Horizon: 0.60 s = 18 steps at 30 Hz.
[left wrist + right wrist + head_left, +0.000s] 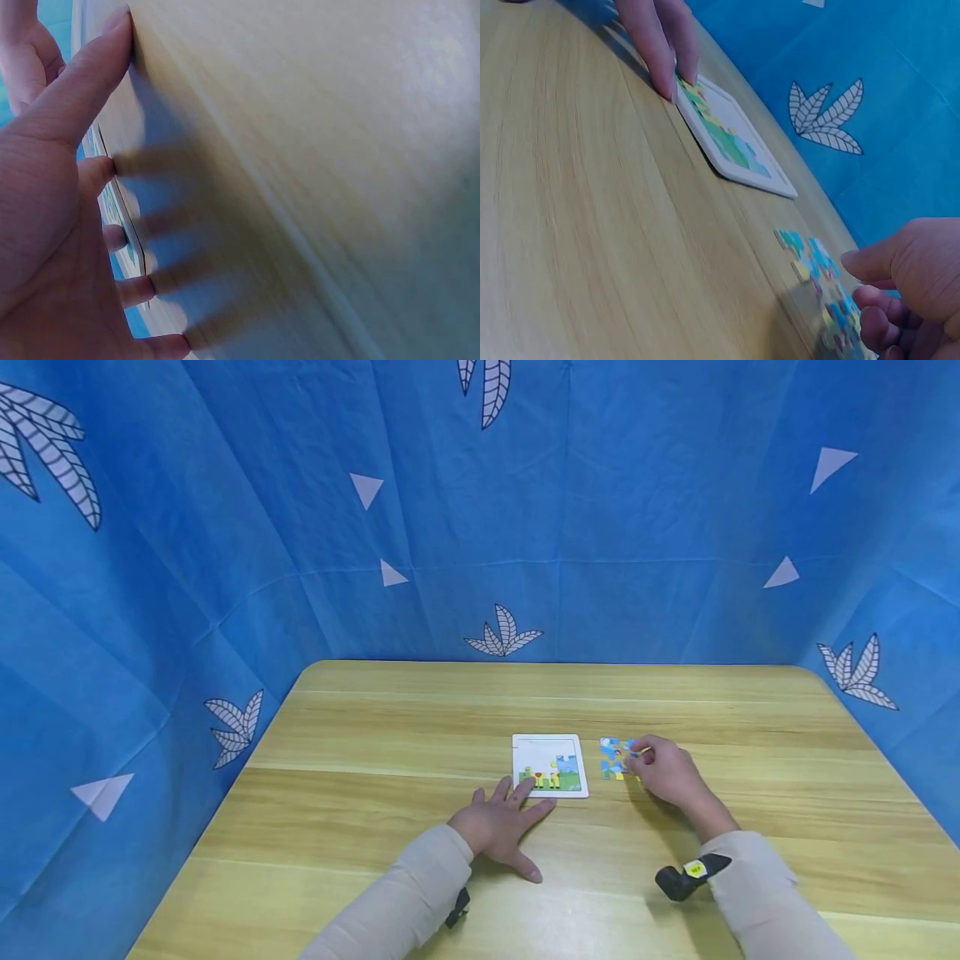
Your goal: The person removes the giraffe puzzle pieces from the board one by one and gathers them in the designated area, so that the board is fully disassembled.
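A white-framed jigsaw puzzle tray (546, 743) lies on the table, its lower part filled with pieces of a green, yellow and blue picture. My left hand (504, 827) is spread flat, its fingertips touching the tray's near left corner and the tabletop beside it. Loose puzzle pieces (611, 760) lie grouped to the right of the tray. Just over their right side is my right hand (667, 770), fingers bent and thumb a little apart from them. In the right wrist view no piece shows between that thumb (862, 262) and the fingers. Some pieces are hidden behind the hand.
The wooden table (375, 718) extends around the tray and pieces. Blue cloth (465, 527) printed with leaves and triangles hangs behind and at the sides. A dark wrist camera (682, 881) is strapped at the right sleeve.
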Motion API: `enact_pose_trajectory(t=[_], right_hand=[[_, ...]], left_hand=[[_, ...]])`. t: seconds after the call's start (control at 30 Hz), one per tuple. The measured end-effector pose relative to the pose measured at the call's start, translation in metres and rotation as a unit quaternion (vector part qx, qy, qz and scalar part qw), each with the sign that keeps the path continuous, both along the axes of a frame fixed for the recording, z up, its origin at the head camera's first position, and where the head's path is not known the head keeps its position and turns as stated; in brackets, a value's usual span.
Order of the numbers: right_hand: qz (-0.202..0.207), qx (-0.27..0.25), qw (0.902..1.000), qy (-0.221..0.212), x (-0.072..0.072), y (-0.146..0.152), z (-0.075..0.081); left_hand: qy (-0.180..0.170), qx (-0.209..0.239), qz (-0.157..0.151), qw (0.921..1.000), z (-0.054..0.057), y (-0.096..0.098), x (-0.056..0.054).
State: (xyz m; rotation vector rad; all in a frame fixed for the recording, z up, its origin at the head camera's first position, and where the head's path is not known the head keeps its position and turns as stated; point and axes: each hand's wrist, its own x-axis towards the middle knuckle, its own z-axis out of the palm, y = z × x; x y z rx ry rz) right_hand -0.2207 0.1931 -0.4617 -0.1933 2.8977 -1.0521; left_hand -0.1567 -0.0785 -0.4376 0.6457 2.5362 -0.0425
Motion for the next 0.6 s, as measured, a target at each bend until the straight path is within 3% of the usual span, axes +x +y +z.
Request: enact_pose_trajectory(t=[0.17, 0.37, 0.6], right_hand=[[0.011, -0.013, 0.9997, 0.016, -0.004, -0.009, 0.000], [0.022, -0.024, 0.9995, -0.003, -0.006, -0.020, 0.002], [0.038, -0.034, 0.9987, 0.009, -0.008, -0.033, 0.003]], left_hand=[[-0.002, 0.001, 0.001, 1.0000, 0.001, 0.000, 0.001], [-0.003, 0.004, 0.001, 1.0000, 0.003, 0.000, 0.001], [-0.002, 0.002, 0.000, 1.0000, 0.003, 0.000, 0.001]])
